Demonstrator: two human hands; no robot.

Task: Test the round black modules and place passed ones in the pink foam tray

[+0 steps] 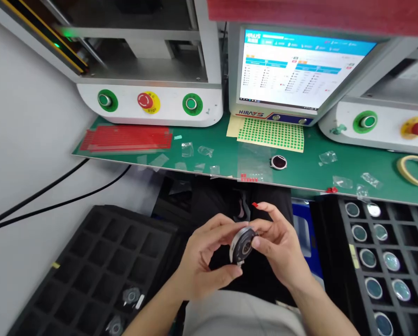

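A small round metal-rimmed disc part [243, 245] is held over my lap, below the bench edge. My left hand [203, 261] grips it from the left, fingers curled round its rim. My right hand [280, 245] pinches its right side, and a small red sticker [255, 204] clings to one raised fingertip. Another dark round part [278, 162] lies on the green bench mat [352, 163] in front of me.
A black compartment tray [89, 266] at lower left holds two parts. A second black tray [387, 261] at right holds several round lenses. On the mat lie a red sticker sheet [124, 138], a green dot sheet [270, 134], plastic scraps and a tape roll [417, 170]. Machines with buttons and a monitor [300, 70] stand behind.
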